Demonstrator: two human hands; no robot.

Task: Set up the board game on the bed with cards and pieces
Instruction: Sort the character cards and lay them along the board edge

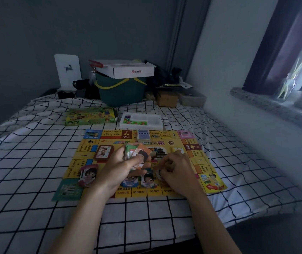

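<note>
The game board [139,162] lies flat on the checked bed sheet [36,162], near the person. The left hand [126,162] hovers over the middle of the board, its fingers curled round a fanned stack of paper notes [137,153]. The right hand [176,169] is low over the board's near edge, fingertips pinched on a small note or card; what exactly it holds is too dark to tell.

Step in hand, as judged: sorting the notes into separate piles along the board's near edge.

- Two piles [141,180] already sit on the near edge of the board, and a third pile [88,175] stands at the near-left corner.
- The person should lay each note squarely on a pile of the same kind, not across two.
- The left-hand grip should stay firm but loose enough for one note to slide free at a time.
- The red card deck [103,153] left of the board's centre and the blue card deck [143,134] at its far edge should not be knocked.

The tray of coloured pieces [141,121] and the game box [91,116] lie just beyond the board's far edge, untouched. The soft bed may let piles lean and slip.
</note>
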